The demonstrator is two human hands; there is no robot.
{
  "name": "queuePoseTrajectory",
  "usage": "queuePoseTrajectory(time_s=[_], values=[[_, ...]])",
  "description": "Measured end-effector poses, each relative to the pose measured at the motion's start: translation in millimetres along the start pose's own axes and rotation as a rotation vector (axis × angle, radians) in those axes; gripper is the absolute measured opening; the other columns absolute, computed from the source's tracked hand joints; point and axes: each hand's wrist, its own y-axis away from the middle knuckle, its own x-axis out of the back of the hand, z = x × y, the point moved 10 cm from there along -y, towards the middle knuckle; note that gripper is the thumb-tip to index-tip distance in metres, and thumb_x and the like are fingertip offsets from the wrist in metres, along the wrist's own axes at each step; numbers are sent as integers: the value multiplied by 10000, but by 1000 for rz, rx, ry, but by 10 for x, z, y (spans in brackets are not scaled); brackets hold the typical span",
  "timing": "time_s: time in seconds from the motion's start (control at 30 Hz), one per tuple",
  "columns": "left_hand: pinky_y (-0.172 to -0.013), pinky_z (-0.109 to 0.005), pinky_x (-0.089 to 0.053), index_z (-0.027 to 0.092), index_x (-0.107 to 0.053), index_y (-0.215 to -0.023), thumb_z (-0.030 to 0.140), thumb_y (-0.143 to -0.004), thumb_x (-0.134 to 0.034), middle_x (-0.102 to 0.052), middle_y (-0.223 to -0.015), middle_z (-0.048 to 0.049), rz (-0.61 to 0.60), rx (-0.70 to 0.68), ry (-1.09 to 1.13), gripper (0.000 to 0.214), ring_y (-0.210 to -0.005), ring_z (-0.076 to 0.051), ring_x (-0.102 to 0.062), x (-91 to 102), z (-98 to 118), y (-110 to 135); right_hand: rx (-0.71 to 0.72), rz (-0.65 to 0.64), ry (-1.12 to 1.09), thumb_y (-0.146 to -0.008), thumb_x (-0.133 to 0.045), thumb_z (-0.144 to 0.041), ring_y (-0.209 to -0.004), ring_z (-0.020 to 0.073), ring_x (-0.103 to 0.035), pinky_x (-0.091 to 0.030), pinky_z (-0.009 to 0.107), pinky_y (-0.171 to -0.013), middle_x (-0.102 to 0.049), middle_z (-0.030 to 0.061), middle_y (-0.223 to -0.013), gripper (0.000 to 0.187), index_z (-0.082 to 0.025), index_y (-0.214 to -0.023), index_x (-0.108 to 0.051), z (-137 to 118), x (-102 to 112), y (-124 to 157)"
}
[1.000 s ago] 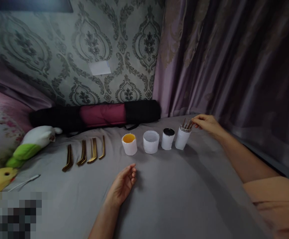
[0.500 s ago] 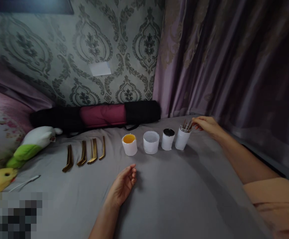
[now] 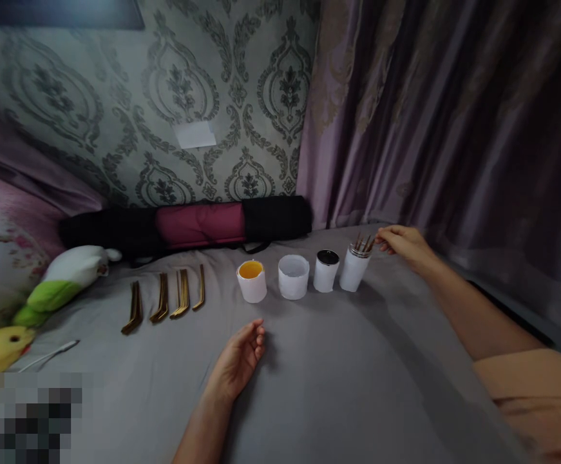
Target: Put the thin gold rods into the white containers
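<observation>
My left hand [image 3: 241, 359] rests on the grey sheet, palm partly up. Its fingers are loosely curled and hold nothing. At the right, my right hand [image 3: 403, 243] has thumb and fingertips drawn together beside a tall white cup [image 3: 354, 270]. Several thin brown sticks [image 3: 362, 243] poke out of that cup's top. Whether a stick is between my fingertips I cannot make out. Left of it stand a white cup with a black inside or top [image 3: 325, 276], a wider white tub [image 3: 293, 283] and a white tub with a yellow-orange inside [image 3: 252, 290].
Several bundles of bent golden-brown strips [image 3: 159, 299] lie to the left. A black and maroon rolled bag [image 3: 200, 223] stretches along the wall. Plush toys [image 3: 58, 277] and a white cable [image 3: 51, 354] are at the far left. Purple curtains [image 3: 406, 129] hang at the right.
My right hand has shifted slightly right, away from the tall cup. My left hand and the containers stay in place.
</observation>
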Motion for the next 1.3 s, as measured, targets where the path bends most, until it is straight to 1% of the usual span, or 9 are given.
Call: queuePoseTrajectory(time_s=[0.13,0.3,0.47,0.6,0.67,0.73,0.87,1.03,1.3], values=[[-488,-170,-425,83,-565,-934,136,-766,-510,-556,-732,-39,6,-5,-5,184,-568,-60,-513,13,4,-4,-76,-3,-55,-743,-507,-251,-457,80,-512,-348,184,-387,-619,43,-672,123,-171,-677,-574,80,2,-3],[-492,-169,-427,81,-562,-939,137,-768,-507,-556,-730,-38,-1,-1,0,188,-570,-60,-517,33,-7,-13,-76,50,-119,-744,-515,-272,-453,72,-496,-344,178,-382,-578,30,-620,148,-167,-655,-568,42,67,29],[-489,-167,-423,82,-560,-940,137,-771,-501,-556,-733,-42,-3,-2,5,188,-573,-62,-516,33,-5,-21,-66,131,-187,-739,-527,-298,-423,53,-453,-329,169,-374,-525,-6,-552,169,-154,-657,-561,-88,161,149],[-487,-166,-420,86,-560,-940,146,-771,-505,-554,-739,-42,-4,-1,11,188,-576,-61,-513,14,2,-9,-54,196,-287,-750,-514,-297,-410,47,-424,-307,185,-375,-494,-19,-531,173,-151,-667,-553,-226,237,290],[-488,-167,-420,87,-560,-937,149,-772,-505,-553,-738,-41,-4,-1,13,185,-573,-60,-510,13,4,-4,-40,206,-347,-751,-512,-293,-404,42,-413,-293,187,-370,-483,-20,-536,170,-148,-671,-551,-293,248,355],[-489,-169,-421,86,-560,-934,149,-772,-504,-552,-737,-41,-5,-6,14,182,-572,-61,-510,19,6,-4,-29,187,-410,-748,-515,-301,-401,40,-407,-277,186,-361,-475,-22,-539,174,-149,-670,-548,-352,221,414],[-503,-173,-429,85,-560,-940,154,-771,-508,-554,-738,-43,-7,-4,15,190,-578,-63,-514,40,-5,-10,-29,119,-523,-737,-534,-339,-399,39,-389,-250,179,-345,-459,-29,-531,206,-153,-648,-532,-454,101,554],[-502,-171,-430,86,-560,-937,152,-768,-511,-551,-733,-38,-7,-11,13,189,-574,-62,-513,36,4,-7,-55,7,-636,-736,-532,-377,-384,36,-354,-233,169,-331,-426,-41,-510,246,-165,-617,-497,-574,-152,800],[-493,-166,-420,81,-558,-908,147,-764,-512,-551,-712,-35,-2,-14,23,164,-557,-58,-507,4,11,12,-158,-198,-770,-716,-547,-418,-394,37,-348,-236,168,-337,-408,-44,-524,262,-174,-644,-486,-565,-721,1206]])
